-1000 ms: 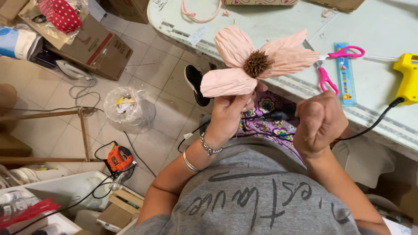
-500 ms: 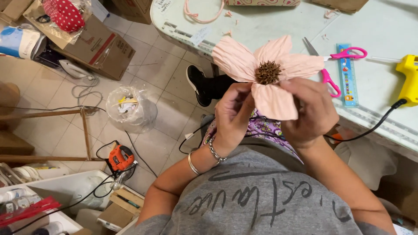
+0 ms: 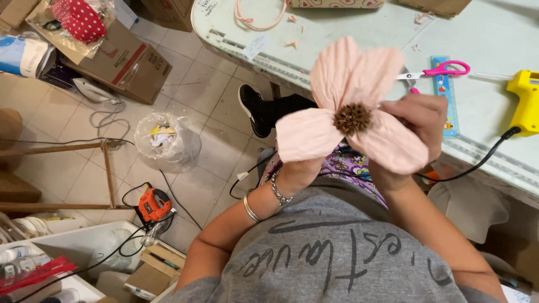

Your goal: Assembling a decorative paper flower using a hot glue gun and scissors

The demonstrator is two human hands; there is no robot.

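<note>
The left hand is gripping the paper flower from beneath — its fingers are hiding behind a crinkled pink petal. The right hand is pinching a lower petal, palm partly covered. The flower, with a spiky brown centre, is hovering above the lap beside the pale table, where pink-handled scissors and a yellow glue gun — cut off at the edge — are lying.

We see grey short-sleeved T-shirt, dark brush-style lettering across chest. Left wrist: silver bangle plus chain-link bracelet. Purple floral-print garment over lap, perhaps skirt or apron; we cannot tell which. Black trouser leg, black shoe with white sole edge.
</note>
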